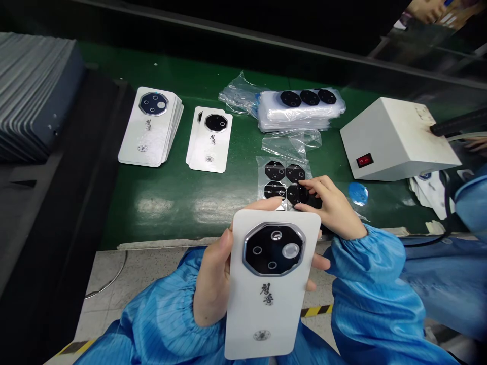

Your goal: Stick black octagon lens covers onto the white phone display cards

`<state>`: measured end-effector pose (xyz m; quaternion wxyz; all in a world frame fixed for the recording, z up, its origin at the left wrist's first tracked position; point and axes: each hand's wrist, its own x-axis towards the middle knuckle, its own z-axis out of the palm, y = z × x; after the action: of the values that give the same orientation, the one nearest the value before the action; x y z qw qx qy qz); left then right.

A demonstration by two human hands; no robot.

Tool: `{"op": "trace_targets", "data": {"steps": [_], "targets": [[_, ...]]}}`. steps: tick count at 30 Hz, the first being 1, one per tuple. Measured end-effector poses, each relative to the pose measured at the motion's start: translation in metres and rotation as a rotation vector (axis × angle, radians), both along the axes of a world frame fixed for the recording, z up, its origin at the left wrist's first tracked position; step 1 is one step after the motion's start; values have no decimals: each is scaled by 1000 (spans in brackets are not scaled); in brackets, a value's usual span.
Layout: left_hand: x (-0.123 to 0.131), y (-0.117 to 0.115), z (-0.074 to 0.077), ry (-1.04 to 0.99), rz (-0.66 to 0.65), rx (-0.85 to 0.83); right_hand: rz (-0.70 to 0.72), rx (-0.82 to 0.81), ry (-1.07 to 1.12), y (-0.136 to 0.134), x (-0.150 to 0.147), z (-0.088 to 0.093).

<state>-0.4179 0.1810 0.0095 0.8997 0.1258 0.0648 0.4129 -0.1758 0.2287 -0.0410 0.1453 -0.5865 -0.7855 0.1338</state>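
My left hand (213, 278) is wrapped round a white phone back cover (262, 317), held upright close to me. A black octagonal camera plate with a silver rim fills its upper part, above dark lettering and a round emblem. Over the table, my right hand (335, 207) pinches the edge of a black octagonal lens cover (296, 193) between thumb and fingers. That piece lies on a clear plastic sheet (261, 172) with several similar black pieces. Whether it has left the sheet, I cannot tell. The phone cover hides the sheet's near edge.
Left on the green table (171, 215) lies a stack of white phone covers (146, 137), beside a smaller pile (210, 152). Behind are bagged lens sheets (297, 114). A white box with a red switch (395, 139) and blue film disc (358, 193) are right, near another person's sleeve (472, 203).
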Motion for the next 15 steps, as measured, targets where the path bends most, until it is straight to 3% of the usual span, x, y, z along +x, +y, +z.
{"op": "trace_targets", "data": {"steps": [10, 15], "targets": [[-3, 0, 3, 24, -31, -9, 7, 14, -12, 3, 0, -3], [1, 0, 0, 54, 23, 6, -68, 268, 152, -23, -17, 25]]}}
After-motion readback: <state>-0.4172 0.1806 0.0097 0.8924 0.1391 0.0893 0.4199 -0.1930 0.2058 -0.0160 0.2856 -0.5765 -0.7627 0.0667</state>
